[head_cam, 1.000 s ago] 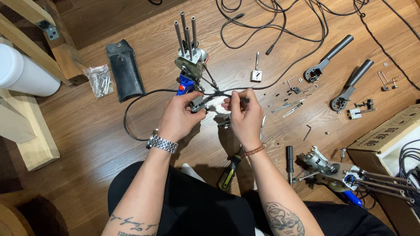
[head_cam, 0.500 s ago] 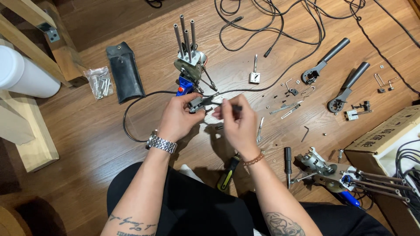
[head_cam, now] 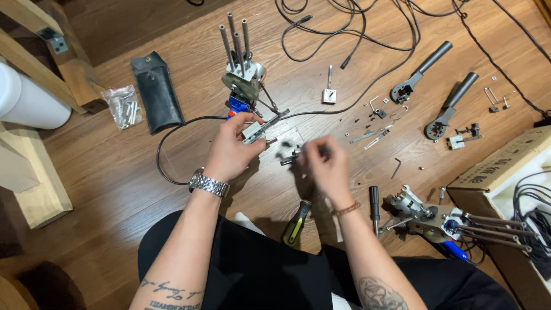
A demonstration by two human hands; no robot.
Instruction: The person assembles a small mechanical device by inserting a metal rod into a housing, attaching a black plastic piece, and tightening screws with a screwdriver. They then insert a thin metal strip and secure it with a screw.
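Note:
My left hand (head_cam: 228, 152), with a metal watch at the wrist, grips a small grey metal block (head_cam: 253, 132) at the foot of a mechanism with three upright metal rods (head_cam: 237, 63). That mechanism stands on the wood floor just beyond the hand. My right hand (head_cam: 324, 169) hovers a short way to the right of the block, blurred by motion, fingers curled; whether it holds anything is unclear. Small dark metal parts (head_cam: 290, 156) lie on the floor between the two hands.
A yellow-and-black screwdriver (head_cam: 297, 223) lies by my knees. A second rod mechanism (head_cam: 426, 213) and a cardboard box (head_cam: 498, 166) are at the right. Two grey handles (head_cam: 422, 70), loose screws, cables, a black pouch (head_cam: 156, 92), a bag of bolts (head_cam: 123, 107) and wooden beams (head_cam: 35, 172) surround me.
My right hand has pulled away from the metal block, moving right and toward me. My left hand has kept its hold on the block.

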